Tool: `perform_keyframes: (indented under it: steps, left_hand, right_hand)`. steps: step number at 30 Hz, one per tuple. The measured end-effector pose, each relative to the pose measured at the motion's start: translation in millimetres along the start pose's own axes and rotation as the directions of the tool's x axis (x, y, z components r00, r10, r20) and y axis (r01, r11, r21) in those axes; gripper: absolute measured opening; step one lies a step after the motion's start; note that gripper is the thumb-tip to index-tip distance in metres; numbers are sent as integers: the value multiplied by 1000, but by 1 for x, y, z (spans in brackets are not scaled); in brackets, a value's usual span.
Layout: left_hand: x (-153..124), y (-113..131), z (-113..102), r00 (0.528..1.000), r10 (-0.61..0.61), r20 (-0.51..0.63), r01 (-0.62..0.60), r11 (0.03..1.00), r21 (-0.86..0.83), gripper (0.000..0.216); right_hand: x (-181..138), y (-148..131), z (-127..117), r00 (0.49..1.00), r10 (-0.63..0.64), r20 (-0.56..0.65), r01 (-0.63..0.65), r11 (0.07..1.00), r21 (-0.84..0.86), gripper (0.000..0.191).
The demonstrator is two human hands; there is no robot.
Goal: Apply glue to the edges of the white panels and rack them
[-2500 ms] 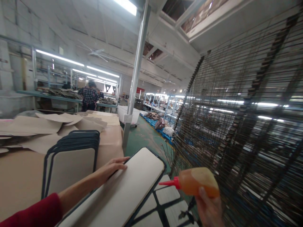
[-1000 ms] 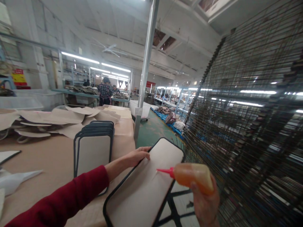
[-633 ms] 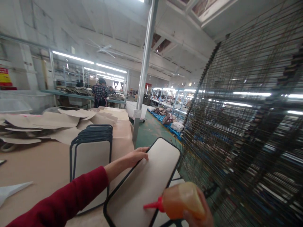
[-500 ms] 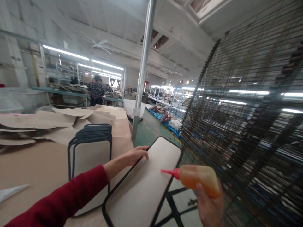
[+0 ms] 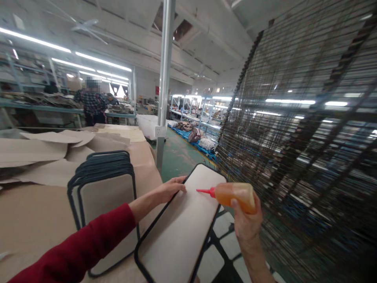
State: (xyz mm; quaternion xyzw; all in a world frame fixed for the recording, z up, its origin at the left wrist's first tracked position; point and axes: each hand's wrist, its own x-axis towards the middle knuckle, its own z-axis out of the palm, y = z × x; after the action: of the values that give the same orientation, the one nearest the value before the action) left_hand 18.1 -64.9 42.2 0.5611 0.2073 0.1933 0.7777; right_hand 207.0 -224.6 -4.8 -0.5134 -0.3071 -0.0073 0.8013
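With the left hand (image 5: 170, 190) clamped on the dark-rimmed panel (image 5: 176, 232) by the right edge of the surface (image 5: 32, 220) and the right hand (image 5: 247, 222) wrapped around the bottle (image 5: 234, 193), the red nozzle (image 5: 206, 191) should probably travel evenly, without scraping.

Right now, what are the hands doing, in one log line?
left hand: holding edge of pale panel | right hand: holding amber bottle, red nozzle over panel, contact unclear | nearby: dark-rimmed stack on table

- bottle (image 5: 231, 191): smooth, see-through plastic
- panel (image 5: 179, 222): smooth and matt
- sleeve (image 5: 85, 241): matt, soft-looking cloth
- loose sheets (image 5: 38, 151): dull, like paper
- pole (image 5: 165, 78): smooth, shiny metal
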Motion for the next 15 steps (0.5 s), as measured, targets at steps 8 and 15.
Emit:
perform_keyframes:
  steps: [8,15]
  left_hand:
    - [28,-19,-13,984,18,-177,-10,999,47,65]
    - [57,-67,15,989,-85,-118,93,994,64,62]
  right_hand:
    - [-68,-15,-27,965,210,155,-234,958,164,67]
    - [-5,-72,-125,854,298,-426,-73,880,469,50]
